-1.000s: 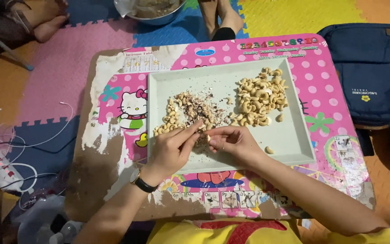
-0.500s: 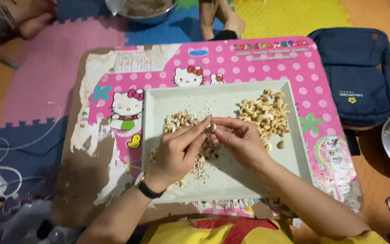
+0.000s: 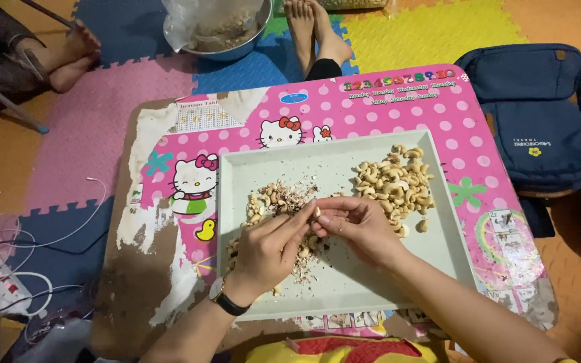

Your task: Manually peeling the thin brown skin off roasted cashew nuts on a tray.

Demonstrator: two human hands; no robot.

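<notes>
Head view, hands: left hand (image 3: 268,247) and right hand (image 3: 356,225) meet at mid-frame, fingertips closed together on one cashew (image 3: 317,212).
Cashew: pinched above the tray (image 3: 438,232), over the unpeeled pile (image 3: 272,202).
Risk: I judge the nut could slip and drop among the skins, since only fingertips pinch it.
Around: peeled pile (image 3: 394,181) at right; pink tabletop (image 3: 398,107); metal bowl (image 3: 223,27) at top; blue bag (image 3: 539,114) upper right.
In the way: nothing between hands and piles.
</notes>
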